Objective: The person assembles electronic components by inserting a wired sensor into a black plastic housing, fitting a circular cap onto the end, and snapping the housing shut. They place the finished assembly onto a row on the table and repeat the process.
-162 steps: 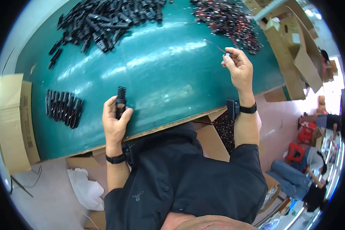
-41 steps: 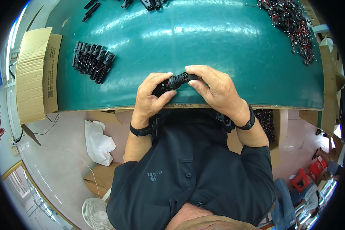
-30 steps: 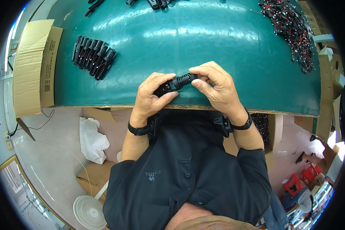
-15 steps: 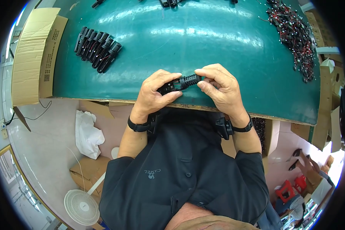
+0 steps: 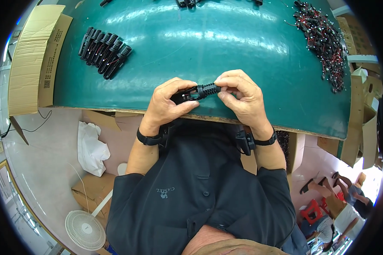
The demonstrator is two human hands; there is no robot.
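Note:
Over the near edge of the green table, a black plastic housing with a ribbed, coil-like neck (image 5: 208, 89) lies almost level between my hands. My left hand (image 5: 166, 100) wraps its wider body, thumb on the near side and fingers on the far side; an opening along the body shows small parts I cannot make out. At the tip of the neck, my right hand (image 5: 242, 95) pinches with thumb and fingers. To the far left, several similar black housings (image 5: 104, 51) lie side by side in a slanting row, with red wires showing in some.
A heap of small black parts with red wires (image 5: 323, 46) covers the table's far right. An open cardboard box (image 5: 30, 59) stands at the left edge. More black pieces (image 5: 186, 4) lie at the far side. Below left are a white fan (image 5: 85, 229) and a white bag (image 5: 91, 148).
The whole view has shifted slightly, so the table and my arms appear a little further left. Both hands keep their grip on the housing, with little visible finger movement.

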